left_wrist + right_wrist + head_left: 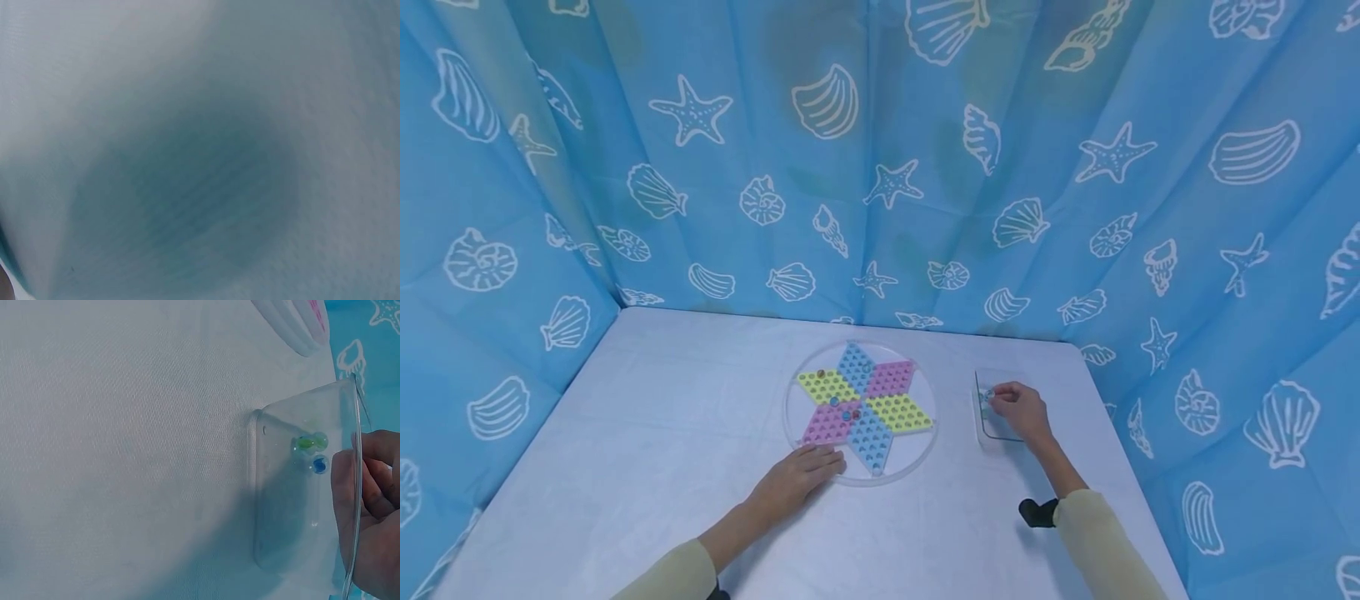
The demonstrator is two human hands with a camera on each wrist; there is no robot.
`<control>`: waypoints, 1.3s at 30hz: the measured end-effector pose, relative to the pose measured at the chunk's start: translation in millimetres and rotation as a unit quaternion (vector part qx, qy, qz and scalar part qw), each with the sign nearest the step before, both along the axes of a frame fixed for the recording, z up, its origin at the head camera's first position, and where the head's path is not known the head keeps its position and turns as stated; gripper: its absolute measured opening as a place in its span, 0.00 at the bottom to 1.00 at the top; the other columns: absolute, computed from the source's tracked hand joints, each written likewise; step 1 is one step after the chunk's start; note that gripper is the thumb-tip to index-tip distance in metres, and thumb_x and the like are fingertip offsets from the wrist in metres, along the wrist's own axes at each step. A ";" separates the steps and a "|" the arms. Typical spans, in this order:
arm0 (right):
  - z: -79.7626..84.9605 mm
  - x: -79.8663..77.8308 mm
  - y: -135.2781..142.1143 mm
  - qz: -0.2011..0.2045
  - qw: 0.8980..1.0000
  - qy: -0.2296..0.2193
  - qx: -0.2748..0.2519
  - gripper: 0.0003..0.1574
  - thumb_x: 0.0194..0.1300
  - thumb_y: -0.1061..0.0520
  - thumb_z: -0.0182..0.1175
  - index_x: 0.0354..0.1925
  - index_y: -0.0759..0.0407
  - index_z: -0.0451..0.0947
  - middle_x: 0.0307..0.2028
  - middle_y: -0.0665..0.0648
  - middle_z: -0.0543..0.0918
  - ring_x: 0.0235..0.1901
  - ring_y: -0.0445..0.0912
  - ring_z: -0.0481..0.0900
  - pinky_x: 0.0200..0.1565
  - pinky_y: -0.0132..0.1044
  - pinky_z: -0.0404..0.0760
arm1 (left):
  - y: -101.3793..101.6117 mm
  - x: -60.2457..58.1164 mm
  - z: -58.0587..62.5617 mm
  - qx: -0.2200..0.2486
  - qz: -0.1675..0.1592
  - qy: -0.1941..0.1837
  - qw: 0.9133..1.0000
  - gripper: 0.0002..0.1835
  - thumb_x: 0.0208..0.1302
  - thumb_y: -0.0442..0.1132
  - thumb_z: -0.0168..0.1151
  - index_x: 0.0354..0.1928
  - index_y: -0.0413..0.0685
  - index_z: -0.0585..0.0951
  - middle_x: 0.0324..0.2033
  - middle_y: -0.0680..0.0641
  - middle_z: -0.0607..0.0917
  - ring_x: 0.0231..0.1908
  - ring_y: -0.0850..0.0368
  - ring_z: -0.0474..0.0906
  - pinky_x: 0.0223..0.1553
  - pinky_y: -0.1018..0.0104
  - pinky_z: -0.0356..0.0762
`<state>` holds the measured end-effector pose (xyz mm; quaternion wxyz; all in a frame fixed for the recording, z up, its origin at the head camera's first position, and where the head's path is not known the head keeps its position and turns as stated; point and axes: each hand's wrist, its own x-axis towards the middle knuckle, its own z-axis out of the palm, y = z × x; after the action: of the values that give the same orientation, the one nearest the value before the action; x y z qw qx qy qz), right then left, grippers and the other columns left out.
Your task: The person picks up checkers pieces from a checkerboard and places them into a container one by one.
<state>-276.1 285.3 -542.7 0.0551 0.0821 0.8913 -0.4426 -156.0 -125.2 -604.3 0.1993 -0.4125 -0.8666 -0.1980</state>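
A round clear game board [886, 477] with a six-pointed star of pink, yellow and blue holes lies on the table. My left hand [801, 475] rests at its near left rim, fingers extended. Several marbles sit on the star, among them a red marble [856, 414] near the centre. To the right stands a clear plastic box [988, 442]. My right hand [1022, 410] reaches over it with bent fingers, fingertips close to the marbles inside. In the right wrist view a blue marble [320, 464] and green marbles [306, 443] lie in the box; I cannot tell whether the fingers pinch one.
A white cloth covers the table [625, 417]. Blue curtains [880, 125] with white shell prints hang behind and at both sides. The left wrist view shows only blurred bluish-grey cloth [200, 187]. A black wrist strap piece [1037, 513] sticks out by the right sleeve.
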 end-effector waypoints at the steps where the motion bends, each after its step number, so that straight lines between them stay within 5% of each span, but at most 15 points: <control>1: -1.1 -0.7 0.3 0.002 1.000 -0.001 -0.001 0.18 0.71 0.56 0.60 0.54 0.65 0.77 0.45 0.63 0.82 0.48 0.57 0.81 0.50 0.47 0.82 | 0.0 0.1 -0.2 0.000 0.000 0.001 1.000 0.17 0.62 0.33 0.65 0.53 0.44 0.84 0.54 0.45 0.85 0.55 0.49 0.80 0.61 0.51 0.76; 13: -10.1 -9.4 -0.5 0.018 1.000 -0.004 0.012 0.17 0.70 0.58 0.61 0.52 0.66 0.79 0.42 0.60 0.84 0.43 0.54 0.82 0.43 0.41 0.83 | 0.2 0.8 0.4 -0.011 0.006 -0.001 1.000 0.17 0.62 0.33 0.66 0.54 0.44 0.84 0.54 0.45 0.84 0.56 0.50 0.80 0.62 0.52 0.75; 39: -13.5 -15.6 -9.1 0.030 0.998 -0.036 0.052 0.17 0.66 0.61 0.59 0.52 0.66 0.79 0.43 0.62 0.82 0.43 0.54 0.79 0.46 0.45 0.82 | -0.4 -1.1 -8.0 -0.004 0.002 0.026 1.000 0.18 0.60 0.32 0.66 0.54 0.43 0.83 0.53 0.45 0.85 0.55 0.49 0.81 0.61 0.51 0.76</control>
<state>-291.7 276.2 -556.2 0.0961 0.0744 0.9127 -0.3901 -157.2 -125.6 -612.3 0.2205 -0.4164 -0.8627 -0.1838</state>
